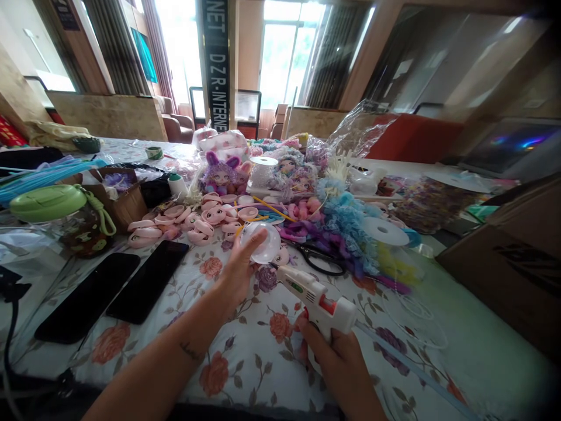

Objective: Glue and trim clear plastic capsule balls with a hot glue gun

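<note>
The left hand (239, 270) pinched a clear round disc (264, 244) between thumb and fingers. At its 4 o'clock, the right hand (339, 356) was closed around a white glue gun (319, 299), the nozzle just beside the disc.

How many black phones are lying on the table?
2. The outer phone lies farthest left; the inner phone lies beside it, nearer the left hand. Others may be hidden under the clutter.
</note>
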Demonstrator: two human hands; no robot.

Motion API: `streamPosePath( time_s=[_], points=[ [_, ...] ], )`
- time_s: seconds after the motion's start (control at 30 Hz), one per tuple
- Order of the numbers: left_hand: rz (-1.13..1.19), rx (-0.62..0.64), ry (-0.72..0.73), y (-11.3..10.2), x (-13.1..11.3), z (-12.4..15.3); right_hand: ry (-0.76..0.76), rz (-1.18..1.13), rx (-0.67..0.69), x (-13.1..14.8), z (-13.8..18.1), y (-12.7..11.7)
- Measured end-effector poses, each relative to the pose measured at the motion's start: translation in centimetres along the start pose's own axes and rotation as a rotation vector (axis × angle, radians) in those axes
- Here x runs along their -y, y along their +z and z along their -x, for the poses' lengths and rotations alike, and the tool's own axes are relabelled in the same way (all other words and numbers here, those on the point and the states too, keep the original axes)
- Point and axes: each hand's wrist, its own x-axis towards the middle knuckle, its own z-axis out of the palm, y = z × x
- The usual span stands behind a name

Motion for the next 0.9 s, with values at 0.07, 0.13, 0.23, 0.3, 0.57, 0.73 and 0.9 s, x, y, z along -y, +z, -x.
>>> streamPosePath(
  time_s=[0.07,0.13,0.23,0.3,0.57,0.73,0.9],
  points=[
    [0.006,-0.003,-0.002,-0.03,0.04,-0.03,-0.008,0.002,-0.014,0.04,0.02,0.04],
    [0.012,-0.004,-0.004,-0.05,0.06,-0.07,-0.016,0.015,-0.024,0.04,0.03,0.05],
    [0.006,0.007,0.000,-0.06,0.03,-0.12,-0.014,0.013,-0.041,0.00,0.03,0.07],
    [-0.001,0.010,0.003,-0.06,0.02,-0.13,-0.009,0.006,-0.054,-0.04,0.03,0.11],
    [-0.012,0.030,0.005,-0.04,0.10,-0.16,-0.007,-0.002,-0.072,-0.26,-0.02,0.20],
    [-0.026,0.036,-0.004,-0.04,0.02,-0.06,-0.002,-0.052,-0.061,-0.33,-0.01,0.18],
    [-0.028,0.047,-0.006,-0.06,-0.03,-0.01,0.010,-0.060,-0.081,-0.61,-0.04,0.23]
  ],
)
